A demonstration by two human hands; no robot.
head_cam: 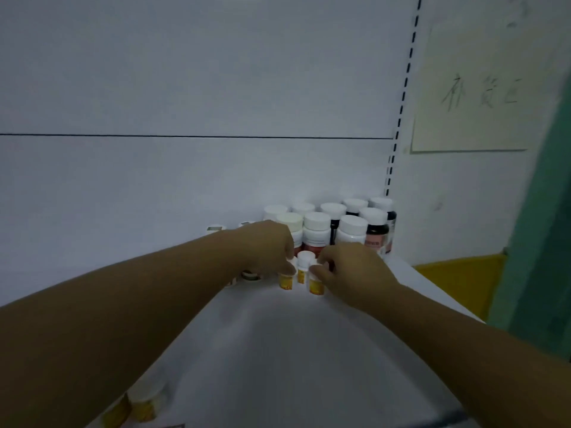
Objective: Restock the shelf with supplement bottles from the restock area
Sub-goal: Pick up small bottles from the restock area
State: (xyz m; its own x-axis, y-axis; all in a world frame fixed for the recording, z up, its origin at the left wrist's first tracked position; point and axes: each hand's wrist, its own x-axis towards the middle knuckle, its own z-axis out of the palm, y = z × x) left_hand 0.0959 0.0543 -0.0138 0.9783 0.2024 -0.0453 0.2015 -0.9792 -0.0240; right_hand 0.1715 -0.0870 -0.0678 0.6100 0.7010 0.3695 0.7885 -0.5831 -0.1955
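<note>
Three small white-capped bottles with yellow labels stand together on the white shelf [309, 350]. My left hand [265, 245] grips the left one [285, 281] from above. My right hand [352, 270] holds the right one [316, 285] by its cap. The third small bottle [304, 267] stands between them, untouched. Behind them, against the back panel, stand several larger white-capped supplement bottles [316, 233], some with red labels, some dark.
Two more yellow-label bottles [142, 403] sit at the shelf's near left, under my left forearm. A dark jar [250, 274] stands left of the hands. A paper sign [475, 88] hangs on the right wall above a yellow bin [460, 282].
</note>
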